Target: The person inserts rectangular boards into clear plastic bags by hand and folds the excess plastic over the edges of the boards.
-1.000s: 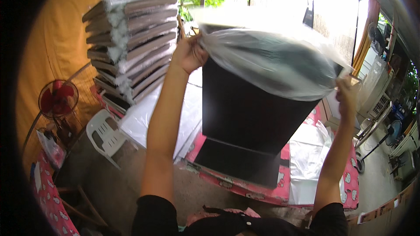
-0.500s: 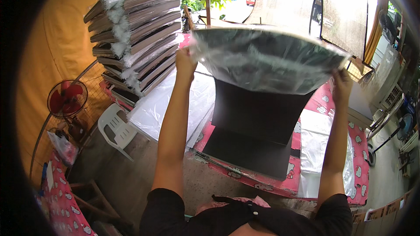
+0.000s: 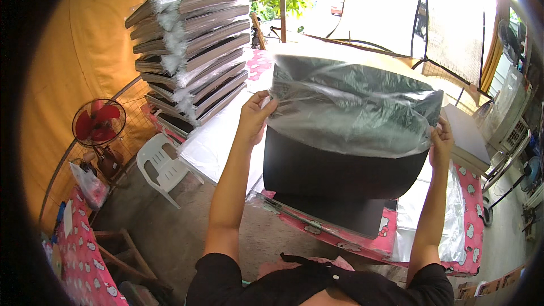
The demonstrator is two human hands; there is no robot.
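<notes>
A large black sheet (image 3: pixel 340 175) is raised in front of me, its upper part inside a clear plastic bag (image 3: pixel 351 130). The bag's wrinkled lower edge crosses the sheet, and the lower part of the sheet is bare. My left hand (image 3: pixel 258 116) pinches the bag at its left side, thumb toward me. At the opposite side, my right hand (image 3: pixel 442 139) is closed on the bag's edge. Whether my fingers also grip the sheet through the film, I cannot tell. Below lie more black sheets (image 3: pixel 340 215) on the pink-covered table (image 3: pixel 473 221).
Flat clear bags (image 3: pixel 419 226) lie on the table's right side; white plastic-wrapped material (image 3: pixel 212 136) lies at left. A tall stack of bagged dark sheets (image 3: pixel 195 51) stands behind it. A white plastic chair (image 3: pixel 161 164) and a red fan (image 3: pixel 99 124) are at left, a grey box (image 3: pixel 464 141) at right.
Both hands have come down and nearer, bringing the bag and sheet lower. The bag covers the upper sheet with its edge lower in view. My view has shifted slightly.
</notes>
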